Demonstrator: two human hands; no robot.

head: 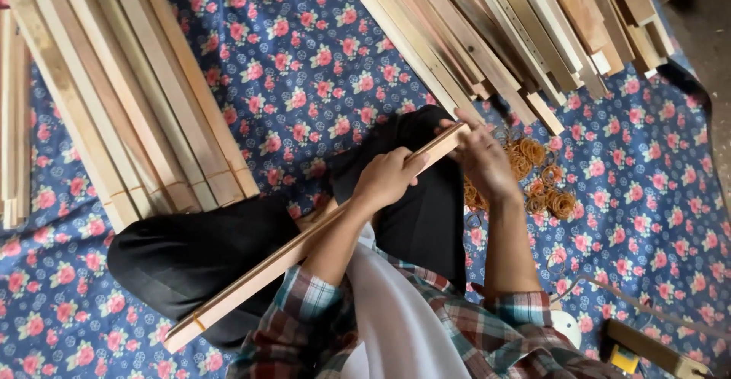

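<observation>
Wooden slat bundle (289, 253) lies pinched in both grips, left hand (387, 177) and right hand (481, 158); two slat piles (137, 90) flank a floral floor cloth (320, 59).

blue floral cloth (320, 59) underneath; wooden slat stacks top left (129, 97), top right (518, 29); small yellow object (624, 358) bottom right.

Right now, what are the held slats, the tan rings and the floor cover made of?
Slats: pale bare wood, likely unfinished; grain and square sawn ends show. Rings: probably rubber bands, thin tan loops in a loose heap. Cover: looks like printed fabric or vinyl, blue with pink flowers; can't tell which.
</observation>
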